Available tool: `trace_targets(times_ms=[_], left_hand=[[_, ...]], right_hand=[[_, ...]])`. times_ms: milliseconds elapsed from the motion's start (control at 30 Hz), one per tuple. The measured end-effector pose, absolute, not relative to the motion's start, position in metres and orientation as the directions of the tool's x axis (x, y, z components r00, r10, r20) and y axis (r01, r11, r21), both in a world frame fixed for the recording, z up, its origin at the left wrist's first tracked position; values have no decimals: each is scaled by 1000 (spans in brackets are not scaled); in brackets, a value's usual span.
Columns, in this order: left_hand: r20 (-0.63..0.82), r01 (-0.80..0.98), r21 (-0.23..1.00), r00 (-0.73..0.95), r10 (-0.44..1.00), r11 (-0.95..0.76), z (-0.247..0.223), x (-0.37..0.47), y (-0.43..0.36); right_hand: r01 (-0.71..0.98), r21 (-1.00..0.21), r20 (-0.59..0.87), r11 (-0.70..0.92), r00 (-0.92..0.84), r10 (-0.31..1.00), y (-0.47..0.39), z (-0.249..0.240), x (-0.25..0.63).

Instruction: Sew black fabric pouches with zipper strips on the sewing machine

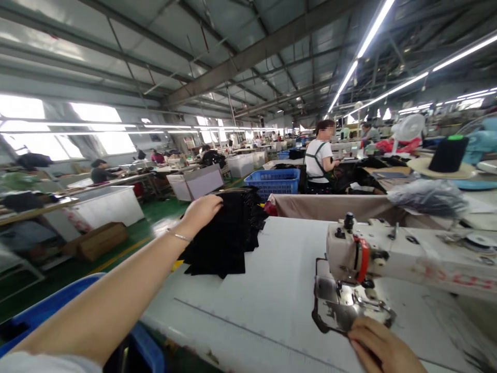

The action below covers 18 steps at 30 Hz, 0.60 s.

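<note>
My left hand (204, 210) reaches out to the far left part of the white sewing table (267, 300), its fingers closed at the top edge of a pile of black fabric pieces (225, 238). The pieces lie overlapped, with jagged corners toward the right. At the lower right, my right hand (382, 342) is beside the metal plate (341, 305) of the sewing machine (404, 254), fingertips together at the plate's front edge. Whether a small piece is between those fingers cannot be made out.
Below my left arm is a blue basket (147, 347). Behind the table stand another blue basket (272, 181), a cloth-lined bin (310, 206) and a person in a white top (318, 160). A black thread cone (448, 155) is at the right.
</note>
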<state>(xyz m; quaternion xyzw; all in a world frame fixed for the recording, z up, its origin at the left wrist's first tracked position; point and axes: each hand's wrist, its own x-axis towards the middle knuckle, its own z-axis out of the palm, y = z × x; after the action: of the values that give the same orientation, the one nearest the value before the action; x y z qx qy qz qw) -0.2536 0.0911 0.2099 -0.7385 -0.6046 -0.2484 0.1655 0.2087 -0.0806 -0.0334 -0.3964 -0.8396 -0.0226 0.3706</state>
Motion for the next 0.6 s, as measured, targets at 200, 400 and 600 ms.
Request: trace_targets(times_ms=[200, 400, 600], left_hand=[[747, 982, 144, -25, 664, -124, 274, -223, 114], [763, 849, -119, 411, 500, -516, 231, -134, 16], [527, 329, -77, 815, 242, -941, 62, -84, -104]], right_hand=[[659, -394, 582, 641, -361, 729, -86, -32, 207], [270, -896, 304, 352, -206, 930, -86, 0, 185], [-366, -928, 74, -76, -380, 922, -103, 30, 130]])
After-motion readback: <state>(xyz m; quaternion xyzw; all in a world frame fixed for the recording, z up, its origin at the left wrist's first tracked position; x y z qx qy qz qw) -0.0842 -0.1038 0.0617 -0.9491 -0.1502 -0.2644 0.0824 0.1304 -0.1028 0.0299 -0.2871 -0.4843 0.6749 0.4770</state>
